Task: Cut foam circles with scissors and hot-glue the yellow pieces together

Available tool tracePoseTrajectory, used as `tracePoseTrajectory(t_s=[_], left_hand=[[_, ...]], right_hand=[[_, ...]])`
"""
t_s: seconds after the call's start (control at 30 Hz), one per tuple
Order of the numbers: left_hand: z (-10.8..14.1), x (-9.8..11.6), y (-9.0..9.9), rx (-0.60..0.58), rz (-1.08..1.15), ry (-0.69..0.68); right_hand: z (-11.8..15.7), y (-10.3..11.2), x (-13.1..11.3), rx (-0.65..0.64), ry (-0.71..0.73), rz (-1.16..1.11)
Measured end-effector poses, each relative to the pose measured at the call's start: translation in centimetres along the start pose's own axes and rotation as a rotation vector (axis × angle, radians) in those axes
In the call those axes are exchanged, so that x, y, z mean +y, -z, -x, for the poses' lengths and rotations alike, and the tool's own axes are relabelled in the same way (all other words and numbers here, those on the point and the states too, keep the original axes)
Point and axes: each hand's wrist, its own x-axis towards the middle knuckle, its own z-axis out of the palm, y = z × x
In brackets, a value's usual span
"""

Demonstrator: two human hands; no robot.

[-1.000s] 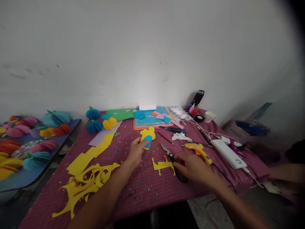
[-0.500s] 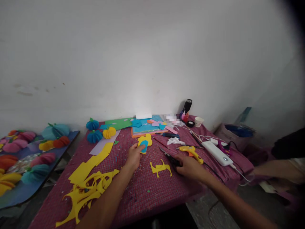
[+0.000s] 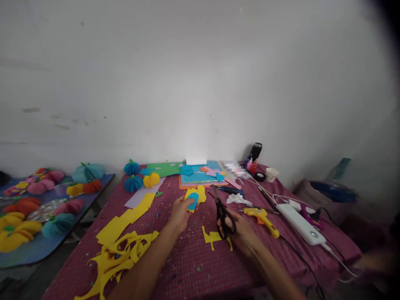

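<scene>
Pinched in my left hand (image 3: 181, 213) is a yellow flower-shaped paper piece (image 3: 201, 194), with a smaller blue paper piece (image 3: 193, 201) lying on it under my thumb. My right hand (image 3: 239, 233) grips black-handled scissors (image 3: 222, 216), their blades pointing away from me. Beneath the scissors, partly covered, lies a yellow paper offcut (image 3: 212, 237) on the checked red cloth.
Yellow scraps (image 3: 109, 258) and yellow sheets (image 3: 125, 221) spread at left. Paper pumpkins cover a blue board (image 3: 34, 254). A yellow glue gun (image 3: 262, 218), crumpled tissue (image 3: 237, 199), white power strip (image 3: 301, 224) and paper cup (image 3: 271, 174) stand or lie at right.
The view has shifted, so the table's things appear lower and farther right. The scissors have turned more upright and now overlap the yellow offcut. The other person's arm at right has mostly left view.
</scene>
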Motion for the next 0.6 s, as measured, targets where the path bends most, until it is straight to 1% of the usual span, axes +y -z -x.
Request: tracePoseTrajectory(t_s=[0.1, 0.17, 0.23, 0.3, 0.47, 0.6], left_hand=[[0.0, 0.6, 0.0, -0.019, 0.020, -0.009], [0.2, 0.8, 0.0, -0.022, 0.026, 0.015], [0.4, 0.9, -0.1, -0.029, 0.025, 0.061], [0.8, 0.8, -0.4, -0.043, 0.018, 0.098], [1.5, 0.4, -1.3, -0.075, -0.017, 0.154], [1.8, 0.2, -1.6, -0.122, 0.008, 0.143]], right_hand=[[-2.1, -1.3, 0.7, 0.022, 0.030, 0.111], [-2.4, -1.8, 1.1, 0.000, 0.047, 0.111], [-1.8, -2.0, 1.3, -0.028, 0.068, 0.083], [-0.6, -2.0, 1.1, -0.031, 0.095, 0.083], [2.6, -1.0, 0.7, 0.035, 0.166, 0.181], [3.8, -0.8, 1.3, 0.025, 0.104, 0.127]])
